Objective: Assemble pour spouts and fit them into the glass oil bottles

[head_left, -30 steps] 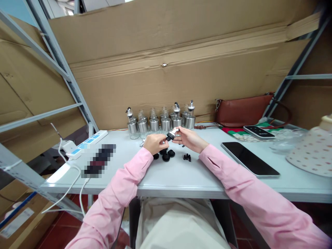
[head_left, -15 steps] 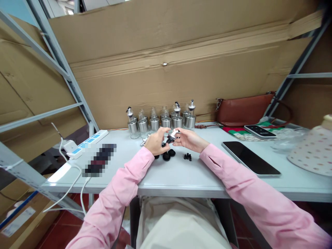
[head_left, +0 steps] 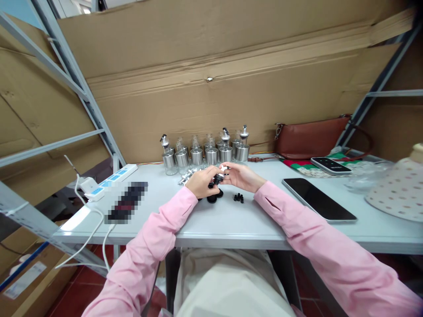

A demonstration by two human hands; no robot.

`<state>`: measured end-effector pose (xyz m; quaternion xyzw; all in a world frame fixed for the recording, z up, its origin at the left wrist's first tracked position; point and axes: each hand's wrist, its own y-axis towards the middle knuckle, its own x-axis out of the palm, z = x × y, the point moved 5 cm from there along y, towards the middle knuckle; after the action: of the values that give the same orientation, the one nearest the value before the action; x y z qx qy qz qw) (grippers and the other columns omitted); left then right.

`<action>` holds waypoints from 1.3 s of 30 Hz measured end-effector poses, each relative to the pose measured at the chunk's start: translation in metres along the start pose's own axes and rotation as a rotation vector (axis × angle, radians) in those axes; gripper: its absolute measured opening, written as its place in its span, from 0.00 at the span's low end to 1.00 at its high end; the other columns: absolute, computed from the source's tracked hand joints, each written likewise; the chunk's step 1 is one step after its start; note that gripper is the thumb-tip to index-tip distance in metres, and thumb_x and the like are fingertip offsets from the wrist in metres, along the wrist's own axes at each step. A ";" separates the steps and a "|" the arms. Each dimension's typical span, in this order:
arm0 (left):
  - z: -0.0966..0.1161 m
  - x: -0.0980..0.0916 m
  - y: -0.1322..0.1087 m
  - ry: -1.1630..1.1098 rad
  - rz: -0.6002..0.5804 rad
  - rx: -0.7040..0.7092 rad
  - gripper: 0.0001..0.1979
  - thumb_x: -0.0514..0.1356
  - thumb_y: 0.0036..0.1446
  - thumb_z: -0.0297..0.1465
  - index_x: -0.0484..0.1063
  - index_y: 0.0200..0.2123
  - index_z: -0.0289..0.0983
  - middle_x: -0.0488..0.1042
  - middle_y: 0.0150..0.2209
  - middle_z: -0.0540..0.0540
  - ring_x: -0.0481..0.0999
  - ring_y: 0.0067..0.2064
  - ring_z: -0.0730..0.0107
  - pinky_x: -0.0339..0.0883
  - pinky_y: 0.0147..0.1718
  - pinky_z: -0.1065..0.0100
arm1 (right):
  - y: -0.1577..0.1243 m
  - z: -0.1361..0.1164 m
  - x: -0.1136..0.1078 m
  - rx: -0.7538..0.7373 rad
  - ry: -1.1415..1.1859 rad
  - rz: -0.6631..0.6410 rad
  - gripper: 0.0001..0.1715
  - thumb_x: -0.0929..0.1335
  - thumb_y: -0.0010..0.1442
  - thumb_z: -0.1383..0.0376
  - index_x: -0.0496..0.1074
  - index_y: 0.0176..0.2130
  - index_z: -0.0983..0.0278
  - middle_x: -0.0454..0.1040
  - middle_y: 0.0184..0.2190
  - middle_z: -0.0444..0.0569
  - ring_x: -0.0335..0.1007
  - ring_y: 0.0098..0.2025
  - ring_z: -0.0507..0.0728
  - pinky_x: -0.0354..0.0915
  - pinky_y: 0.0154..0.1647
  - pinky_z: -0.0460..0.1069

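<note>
Between my two hands is a bottle pour spout (head_left: 219,177), silver-white at the top and black below. My left hand (head_left: 204,181) is closed on its black lower part, thumb and fingers pinching it. My right hand (head_left: 243,176) grips the pale upper end with its fingertips. Under my left hand lie round black caps (head_left: 212,199), partly hidden by it. Several small black plugs (head_left: 238,198) rest on the table below my right hand. Silvery spout parts (head_left: 185,177) lie just beyond my left hand.
Glass bottles with steel sleeves (head_left: 211,155) stand in rows at the back, a few with spouts fitted. A tablet (head_left: 319,199), a brown handbag (head_left: 310,138) and a dotted lampshade-like object (head_left: 398,191) are at right. A power strip (head_left: 112,181) lies left.
My left hand's fingers have closed further around the pour spout, covering more of it. My right hand stays at its upper end.
</note>
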<state>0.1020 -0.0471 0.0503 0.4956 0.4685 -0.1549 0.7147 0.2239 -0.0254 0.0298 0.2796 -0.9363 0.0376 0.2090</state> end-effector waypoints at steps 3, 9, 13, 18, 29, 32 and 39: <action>-0.001 0.002 0.001 0.015 -0.012 -0.020 0.21 0.54 0.42 0.24 0.65 0.43 0.37 0.70 0.44 0.45 0.72 0.34 0.71 0.66 0.34 0.72 | 0.000 0.000 0.000 0.000 -0.002 -0.004 0.09 0.60 0.58 0.66 0.67 0.30 0.64 0.73 0.27 0.46 0.72 0.30 0.53 0.66 0.37 0.49; 0.001 -0.001 0.002 0.028 0.027 -0.004 0.19 0.54 0.42 0.24 0.66 0.41 0.37 0.71 0.42 0.46 0.72 0.32 0.73 0.65 0.30 0.74 | 0.000 -0.001 0.002 -0.015 0.011 -0.020 0.09 0.60 0.57 0.66 0.68 0.30 0.65 0.73 0.27 0.46 0.70 0.29 0.52 0.66 0.37 0.49; 0.001 0.000 0.002 0.065 0.038 0.004 0.18 0.55 0.42 0.25 0.67 0.40 0.37 0.71 0.41 0.47 0.72 0.32 0.73 0.64 0.29 0.74 | 0.001 0.001 0.002 -0.005 0.010 -0.018 0.08 0.61 0.56 0.66 0.68 0.30 0.65 0.72 0.26 0.46 0.70 0.29 0.52 0.66 0.36 0.49; 0.001 0.001 0.002 0.095 0.039 0.009 0.17 0.55 0.43 0.25 0.67 0.40 0.37 0.71 0.40 0.47 0.72 0.32 0.73 0.64 0.30 0.74 | 0.001 0.001 0.003 -0.010 0.003 -0.025 0.08 0.61 0.57 0.65 0.68 0.30 0.65 0.72 0.25 0.46 0.70 0.29 0.52 0.65 0.36 0.48; -0.002 0.004 0.002 0.130 -0.021 -0.021 0.16 0.54 0.44 0.25 0.68 0.40 0.38 0.70 0.41 0.47 0.72 0.35 0.72 0.63 0.31 0.74 | 0.001 0.001 0.004 -0.024 -0.033 -0.036 0.07 0.63 0.55 0.62 0.67 0.30 0.64 0.72 0.25 0.45 0.70 0.29 0.51 0.66 0.36 0.48; -0.001 0.001 0.002 0.087 0.000 -0.018 0.18 0.53 0.45 0.25 0.67 0.42 0.38 0.69 0.43 0.46 0.71 0.35 0.72 0.64 0.32 0.73 | 0.001 0.001 0.001 -0.023 -0.064 0.007 0.07 0.64 0.54 0.61 0.67 0.30 0.64 0.71 0.26 0.44 0.69 0.30 0.51 0.66 0.36 0.48; -0.010 -0.001 0.000 0.065 0.001 -0.126 0.20 0.48 0.50 0.26 0.65 0.48 0.38 0.70 0.38 0.46 0.70 0.31 0.72 0.64 0.35 0.70 | 0.002 -0.011 -0.013 -0.222 -0.357 0.321 0.09 0.69 0.48 0.62 0.67 0.30 0.65 0.66 0.23 0.41 0.60 0.22 0.46 0.58 0.20 0.42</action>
<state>0.0961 -0.0388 0.0506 0.4548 0.4999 -0.1087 0.7290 0.2368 -0.0152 0.0345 0.1053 -0.9891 -0.0824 0.0612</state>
